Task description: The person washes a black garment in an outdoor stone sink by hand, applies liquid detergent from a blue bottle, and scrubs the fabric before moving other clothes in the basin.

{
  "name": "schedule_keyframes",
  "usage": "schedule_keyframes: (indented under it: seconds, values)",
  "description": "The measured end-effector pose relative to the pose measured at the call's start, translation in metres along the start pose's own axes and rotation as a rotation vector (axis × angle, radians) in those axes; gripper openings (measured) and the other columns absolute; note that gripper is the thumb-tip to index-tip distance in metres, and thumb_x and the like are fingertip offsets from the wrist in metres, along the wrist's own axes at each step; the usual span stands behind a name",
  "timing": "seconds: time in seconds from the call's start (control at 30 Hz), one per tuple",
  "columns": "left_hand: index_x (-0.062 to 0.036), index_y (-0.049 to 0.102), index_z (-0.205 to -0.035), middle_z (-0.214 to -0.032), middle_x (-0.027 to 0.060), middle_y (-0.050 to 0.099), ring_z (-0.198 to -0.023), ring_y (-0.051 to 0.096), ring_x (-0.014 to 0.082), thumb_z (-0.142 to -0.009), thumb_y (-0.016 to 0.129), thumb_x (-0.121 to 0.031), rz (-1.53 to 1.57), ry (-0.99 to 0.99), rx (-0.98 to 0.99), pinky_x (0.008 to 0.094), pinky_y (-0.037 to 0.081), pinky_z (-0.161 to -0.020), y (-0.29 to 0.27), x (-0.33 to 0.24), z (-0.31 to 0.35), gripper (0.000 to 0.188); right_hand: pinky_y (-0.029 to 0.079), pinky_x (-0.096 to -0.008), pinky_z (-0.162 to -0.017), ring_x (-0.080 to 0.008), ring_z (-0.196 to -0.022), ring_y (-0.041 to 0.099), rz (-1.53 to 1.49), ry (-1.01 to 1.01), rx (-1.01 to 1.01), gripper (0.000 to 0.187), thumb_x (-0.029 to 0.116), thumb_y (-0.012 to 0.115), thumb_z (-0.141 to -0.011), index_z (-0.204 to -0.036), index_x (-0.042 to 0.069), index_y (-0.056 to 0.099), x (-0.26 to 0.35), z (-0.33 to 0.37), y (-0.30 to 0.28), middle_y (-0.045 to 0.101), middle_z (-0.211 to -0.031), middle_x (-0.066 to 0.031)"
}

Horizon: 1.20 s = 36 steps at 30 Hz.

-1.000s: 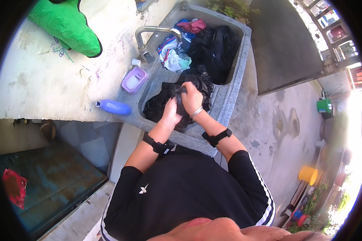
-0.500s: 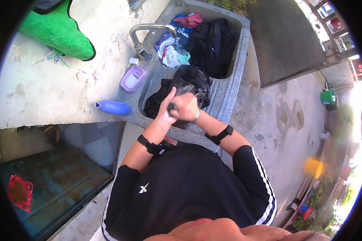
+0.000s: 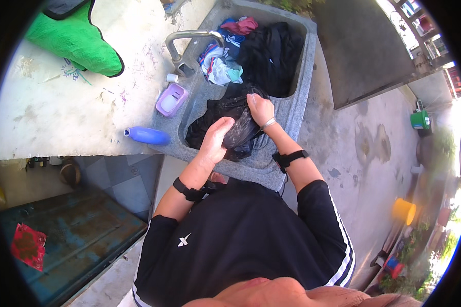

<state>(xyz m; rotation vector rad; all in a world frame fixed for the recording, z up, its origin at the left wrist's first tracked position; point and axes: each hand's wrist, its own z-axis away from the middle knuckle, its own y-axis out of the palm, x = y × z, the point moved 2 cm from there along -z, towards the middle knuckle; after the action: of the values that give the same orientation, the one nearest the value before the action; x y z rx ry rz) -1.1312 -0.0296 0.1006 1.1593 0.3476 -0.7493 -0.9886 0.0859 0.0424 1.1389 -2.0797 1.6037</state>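
Two bare hands hold one wet black cloth [image 3: 239, 126] in the lower part of one grey stone sink [image 3: 264, 170]. The right hand [image 3: 261, 109] is clenched on its upper right edge; the left hand [image 3: 216, 139] grasps its left side, fingers curled. The cloth spreads between them, with whitish streaks that look like suds. Each forearm wears one black strap [image 3: 293, 159]; the right wrist has a silver bracelet [image 3: 268, 123].

Farther up the sink lie a heap of black clothes [image 3: 274, 59], one pink cloth [image 3: 241, 25] and a pale striped cloth [image 3: 217, 69]. On the left rim are one tap [image 3: 194, 35], one white cap [image 3: 172, 78], one purple soap dish [image 3: 161, 106] and one blue bottle [image 3: 147, 135] lying on its side.

One white logo marks the black shirt [image 3: 230, 240]. Two buckets stand out at right: a yellow bucket [image 3: 404, 211] and a green bucket [image 3: 419, 121], whose pale label is too small to read.
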Motion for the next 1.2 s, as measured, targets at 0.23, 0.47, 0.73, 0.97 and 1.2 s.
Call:
schedule_keyframes:
  seconds: [0.23,0.47,0.73,0.97,1.2]
  values:
    - [-0.0042,0.062,-0.097,-0.082,-0.0021,0.057,-0.073,0.054,0.0066,-0.088,0.057,-0.015,-0.367,0.138,-0.238,0.0198,0.044,-0.065,-0.057,-0.021,0.014,0.015,0.048,-0.0358,-0.072,-0.0316,-0.078,0.063,-0.242,0.144,0.564,0.037,0.037,0.069,-0.075,-0.087,0.002,0.062,-0.009,0.009,-0.031,0.064,-0.079,-0.0174]
    - [-0.0014,0.06,-0.095,-0.079,-0.0065,0.052,-0.065,0.041,-0.0007,-0.086,0.058,-0.004,-0.626,0.554,-0.228,0.0151,0.031,-0.056,-0.041,-0.041,0.036,0.01,0.048,-0.0424,-0.078,-0.0342,-0.09,0.06,0.353,0.078,0.688,0.018,0.02,0.056,-0.079,-0.085,0.004,0.06,-0.013,0.038,-0.014,0.062,-0.092,-0.0179]
    - [-0.0005,0.06,-0.097,-0.077,-0.0052,0.053,-0.061,0.038,0.0003,-0.092,0.053,-0.008,-0.87,0.851,-0.389,0.0169,0.031,-0.053,-0.037,-0.07,0.062,0.012,0.031,-0.0177,-0.058,-0.0011,-0.063,0.04,-1.206,0.243,-0.389,0.011,0.012,0.057,-0.088,-0.077,0.009,0.058,0.022,-0.056,-0.161,0.048,-0.069,0.0083]
    - [-0.0098,0.064,-0.094,-0.069,0.011,0.059,-0.066,0.06,0.0273,-0.081,0.063,-0.019,-1.544,0.279,-0.202,0.0352,0.046,-0.061,-0.077,-0.041,0.041,0.016,0.041,-0.0243,-0.07,-0.0076,-0.074,0.048,-1.013,0.548,-0.169,0.015,0.017,0.059,-0.088,-0.082,0.004,0.057,-0.032,-0.011,-0.094,0.054,-0.077,0.0017]
    - [-0.0061,0.046,-0.125,-0.111,0.0161,0.054,-0.105,0.052,0.0325,-0.07,0.072,-0.024,-1.801,0.548,0.086,0.0401,0.044,-0.089,-0.052,0.019,-0.002,0.063,0.049,-0.0366,-0.069,-0.0324,-0.079,0.064,0.133,0.1,0.554,0.069,0.049,0.076,-0.062,-0.107,0.003,0.049,0.004,0.055,-0.074,0.063,-0.079,-0.0195]
